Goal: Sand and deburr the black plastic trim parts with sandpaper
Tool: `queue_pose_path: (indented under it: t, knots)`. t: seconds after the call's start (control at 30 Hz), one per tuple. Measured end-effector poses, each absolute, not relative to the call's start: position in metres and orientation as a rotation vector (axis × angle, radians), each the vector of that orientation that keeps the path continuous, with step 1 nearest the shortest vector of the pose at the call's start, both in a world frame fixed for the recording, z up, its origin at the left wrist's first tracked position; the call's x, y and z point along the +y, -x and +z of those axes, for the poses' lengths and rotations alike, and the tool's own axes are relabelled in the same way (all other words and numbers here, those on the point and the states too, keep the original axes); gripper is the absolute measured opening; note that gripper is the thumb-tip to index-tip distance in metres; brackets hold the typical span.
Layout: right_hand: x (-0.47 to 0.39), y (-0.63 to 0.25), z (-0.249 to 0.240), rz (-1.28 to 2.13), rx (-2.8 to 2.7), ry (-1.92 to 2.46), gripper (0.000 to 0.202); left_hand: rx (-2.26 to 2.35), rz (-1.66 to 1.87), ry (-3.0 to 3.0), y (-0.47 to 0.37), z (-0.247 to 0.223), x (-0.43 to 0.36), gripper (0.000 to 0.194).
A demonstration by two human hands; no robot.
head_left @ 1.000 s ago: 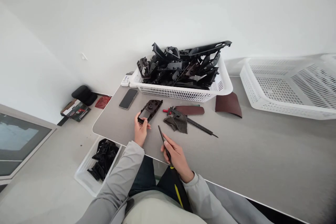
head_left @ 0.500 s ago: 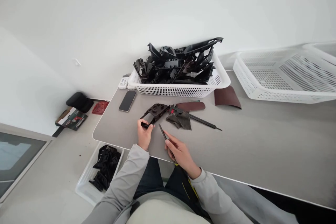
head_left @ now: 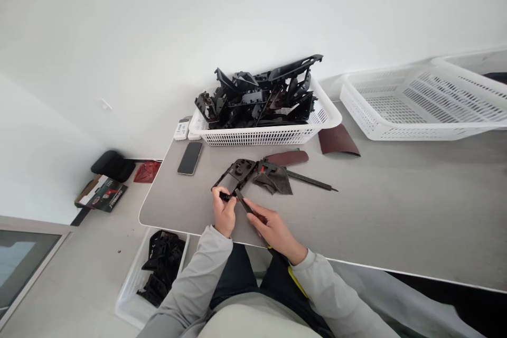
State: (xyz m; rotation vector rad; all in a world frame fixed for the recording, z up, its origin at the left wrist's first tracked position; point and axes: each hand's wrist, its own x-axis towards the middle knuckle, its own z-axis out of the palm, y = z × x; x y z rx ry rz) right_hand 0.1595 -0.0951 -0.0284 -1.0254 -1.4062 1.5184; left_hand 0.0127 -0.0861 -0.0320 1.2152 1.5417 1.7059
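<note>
Near the table's front edge, my left hand (head_left: 224, 212) grips the near end of a black plastic part (head_left: 240, 169), a frame with an opening and round details. My right hand (head_left: 274, 228) is closed around a thin dark flat tool (head_left: 244, 204), whose tip meets the part's near edge beside my left fingers. Just right of the part lie a dark grey cloth (head_left: 279, 181) and a black caliper (head_left: 309, 179) with a red detail. A narrow maroon sheet (head_left: 287, 158) rests behind them.
A white basket (head_left: 253, 138) heaped with black parts stands at the back. White baskets (head_left: 412, 132) are at the right, near a curved maroon sheet (head_left: 338, 140). A phone (head_left: 190, 158) lies left. Below the table's left end is a bin (head_left: 132, 288) of black parts.
The tool in my right hand has come up against the black part's near edge, where a gap showed before. My left hand still holds the part. The whole view has shifted slightly.
</note>
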Motion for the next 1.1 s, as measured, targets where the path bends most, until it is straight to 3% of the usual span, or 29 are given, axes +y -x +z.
queue_pose_path:
  t: [0.27,0.7,0.9,1.1]
  knots:
    - [-0.094,-0.16,-0.024,1.287,-1.629,1.039,0.041,1.43,1.656,-1.123,-0.014,-0.034,-0.087,0.02]
    - [-0.096,-0.161,-0.025,1.265,-1.715,0.976,0.041,1.534,1.72,-1.078,-0.015,-0.028,-0.085,0.023]
    - [-0.098,-0.163,-0.033,1.455,-1.373,1.082,0.051,1.469,1.783,-0.771,-0.015,-0.025,-0.08,0.049]
    - [-0.096,-0.166,-0.027,1.57,-1.099,1.051,0.061,1.427,1.898,-0.704,-0.013,-0.023,-0.082,0.047]
